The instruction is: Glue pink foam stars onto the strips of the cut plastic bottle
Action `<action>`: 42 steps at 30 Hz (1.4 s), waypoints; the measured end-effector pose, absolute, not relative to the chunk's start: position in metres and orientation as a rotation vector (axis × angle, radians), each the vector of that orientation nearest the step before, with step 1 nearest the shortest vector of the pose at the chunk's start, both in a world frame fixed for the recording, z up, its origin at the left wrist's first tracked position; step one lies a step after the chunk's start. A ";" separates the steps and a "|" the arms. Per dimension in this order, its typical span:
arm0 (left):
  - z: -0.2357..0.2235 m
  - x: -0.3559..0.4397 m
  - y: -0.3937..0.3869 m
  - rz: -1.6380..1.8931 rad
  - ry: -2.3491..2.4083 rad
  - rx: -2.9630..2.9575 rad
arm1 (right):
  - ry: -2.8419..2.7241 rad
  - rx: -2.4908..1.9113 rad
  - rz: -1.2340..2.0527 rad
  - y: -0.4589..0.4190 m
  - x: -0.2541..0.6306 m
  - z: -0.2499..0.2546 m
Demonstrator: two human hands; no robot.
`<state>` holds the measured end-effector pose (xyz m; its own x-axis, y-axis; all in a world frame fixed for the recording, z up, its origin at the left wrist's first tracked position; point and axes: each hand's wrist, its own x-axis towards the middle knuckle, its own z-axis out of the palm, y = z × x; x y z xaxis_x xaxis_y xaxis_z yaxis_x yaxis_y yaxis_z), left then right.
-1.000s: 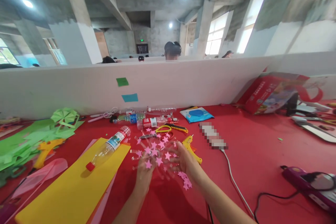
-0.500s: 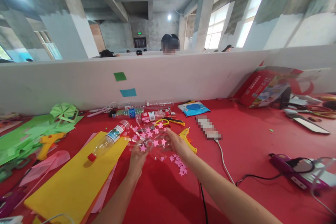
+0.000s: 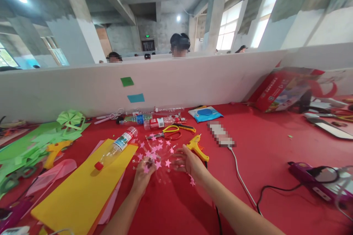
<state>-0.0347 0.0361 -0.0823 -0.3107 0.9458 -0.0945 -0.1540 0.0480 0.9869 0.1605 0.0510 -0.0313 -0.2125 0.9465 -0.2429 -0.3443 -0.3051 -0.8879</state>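
My left hand [image 3: 143, 173] is closed around the middle of a clear plastic piece with pink stars [image 3: 154, 151]; it looks like a bottle cut into thin strips that fan outward. My right hand [image 3: 191, 161] is at its right side, fingers apart, holding nothing I can see. Below that hand lie some loose pink stars [image 3: 192, 180], partly hidden by it. A yellow glue gun [image 3: 197, 147] rests just beyond my right hand. Scissors with yellow handles [image 3: 171, 129] and red-handled pliers [image 3: 158, 136] lie behind the starred piece.
Left of my hands, a plastic bottle [image 3: 116, 149] lies on yellow sheets [image 3: 82, 187]. Green paper pieces [image 3: 41, 139] and another yellow glue gun [image 3: 56, 151] are farther left. A blue wipes pack [image 3: 205, 113], a phone with a cable [image 3: 220, 134] and a purple power strip [image 3: 317, 180] are rightward.
The starred piece has turned and shifted slightly in my left hand. My right hand has drawn right, away from it, and now covers most of the loose stars.
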 end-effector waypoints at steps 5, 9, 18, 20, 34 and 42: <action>-0.085 -0.031 0.036 1.425 1.414 0.881 | -1.109 -1.155 1.635 0.052 0.153 -0.016; -0.081 -0.034 0.030 1.320 1.323 0.900 | -1.264 -1.265 1.582 0.070 0.145 -0.019; -0.071 -0.055 0.002 1.270 1.219 0.867 | -1.697 -1.310 1.528 0.122 0.147 -0.012; -0.067 -0.055 0.000 1.256 1.216 0.891 | -1.734 -1.295 1.478 0.130 0.147 -0.011; -0.046 -0.054 0.007 1.242 1.346 1.064 | -1.950 -1.381 1.178 0.141 0.153 0.000; -0.044 -0.067 0.011 1.209 1.568 1.148 | -1.970 -1.702 0.655 0.122 0.204 0.004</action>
